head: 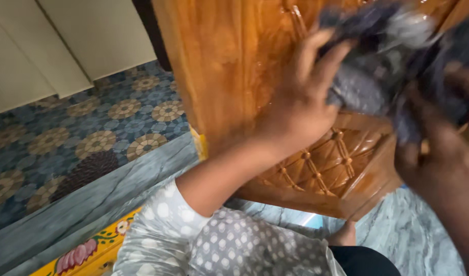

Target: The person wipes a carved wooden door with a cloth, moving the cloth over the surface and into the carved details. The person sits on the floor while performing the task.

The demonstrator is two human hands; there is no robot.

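Observation:
A glossy carved wooden door (229,66) fills the upper middle, with a quilted diamond panel (326,163) low down. My left hand (296,97) presses a dark grey-blue cloth (377,56) against the door's upper part, fingers curled on the cloth. My right hand (439,148) is close to the camera at the right edge, blurred, gripping the same cloth from the other side. My left sleeve (163,225) is grey with white dots.
A grey marble threshold (101,194) runs diagonally below the door. Beyond it lies patterned blue and tan floor tile (91,128). A yellow painted strip with a pink flower (81,253) edges the step. My bare foot (344,235) rests on the marble floor (418,235).

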